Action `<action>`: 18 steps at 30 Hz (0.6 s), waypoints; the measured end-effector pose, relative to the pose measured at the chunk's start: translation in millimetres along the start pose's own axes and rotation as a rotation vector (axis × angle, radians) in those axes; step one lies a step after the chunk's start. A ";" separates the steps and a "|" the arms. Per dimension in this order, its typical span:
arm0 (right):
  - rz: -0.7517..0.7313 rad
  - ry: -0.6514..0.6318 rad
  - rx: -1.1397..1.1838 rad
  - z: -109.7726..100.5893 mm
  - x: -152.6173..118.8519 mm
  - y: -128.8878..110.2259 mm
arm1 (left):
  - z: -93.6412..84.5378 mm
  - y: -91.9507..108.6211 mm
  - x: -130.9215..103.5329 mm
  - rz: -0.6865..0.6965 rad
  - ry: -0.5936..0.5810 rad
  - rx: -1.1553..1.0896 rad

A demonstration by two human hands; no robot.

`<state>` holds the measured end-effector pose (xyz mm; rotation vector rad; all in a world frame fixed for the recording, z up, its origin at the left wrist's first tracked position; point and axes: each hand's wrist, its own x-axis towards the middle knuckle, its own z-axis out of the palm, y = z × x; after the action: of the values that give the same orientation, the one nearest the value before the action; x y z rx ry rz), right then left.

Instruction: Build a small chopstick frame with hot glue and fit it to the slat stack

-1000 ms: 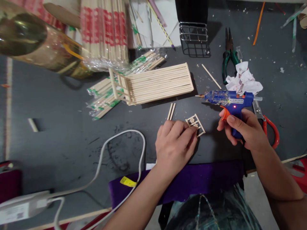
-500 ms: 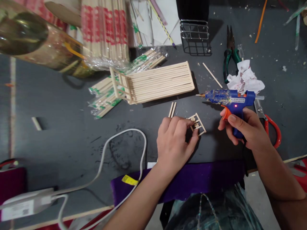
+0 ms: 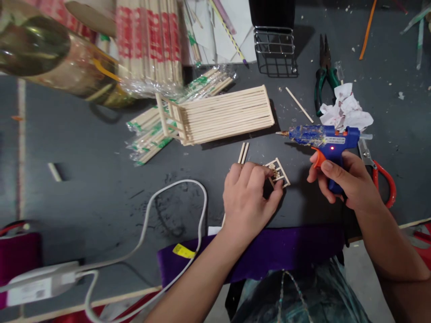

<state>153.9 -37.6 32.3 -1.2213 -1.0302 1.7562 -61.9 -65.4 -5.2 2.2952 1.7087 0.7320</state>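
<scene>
My right hand (image 3: 350, 179) is wrapped around the handle of a blue hot glue gun (image 3: 332, 154), with a finger by its orange trigger. The gun's nozzle points left, and a small red light glows on its side. My left hand (image 3: 251, 193) rests low over the table, thumb and forefinger closed on a small wooden stick frame (image 3: 284, 172). Small light bits of wood show inside that frame, partly hidden by the fingers. Two short sticks (image 3: 243, 153) lie just beyond the left knuckles. Behind them sits a model bed of wooden sticks (image 3: 229, 114), its slatted headboard at the left.
Wrapped chopsticks (image 3: 148, 49) and a large bottle (image 3: 37, 49) lie at the back left. Green-handled pliers (image 3: 323, 80), crumpled paper (image 3: 346, 107) and red-handled scissors (image 3: 387, 179) are on the right. A white cable (image 3: 148, 215) loops across the front left. A wire stand (image 3: 274, 42) stands at the back.
The whole view has shifted slightly, so things appear a little further right. Both hands keep the same hold, and the glue gun stays level.
</scene>
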 end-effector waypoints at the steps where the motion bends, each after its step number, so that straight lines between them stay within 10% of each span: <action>1: 0.003 0.002 -0.004 0.2 -0.1 -0.2 | 0.8 0.4 0.0 0.000 0.001 0.005; 18: 0.018 -0.001 -0.041 0.9 -0.6 -0.8 | 3.1 3.7 2.6 -0.006 -0.035 0.082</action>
<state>153.3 -38.0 33.4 -1.2589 -1.0633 1.7571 -56.7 -63.8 -5.6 2.3412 1.7605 0.6271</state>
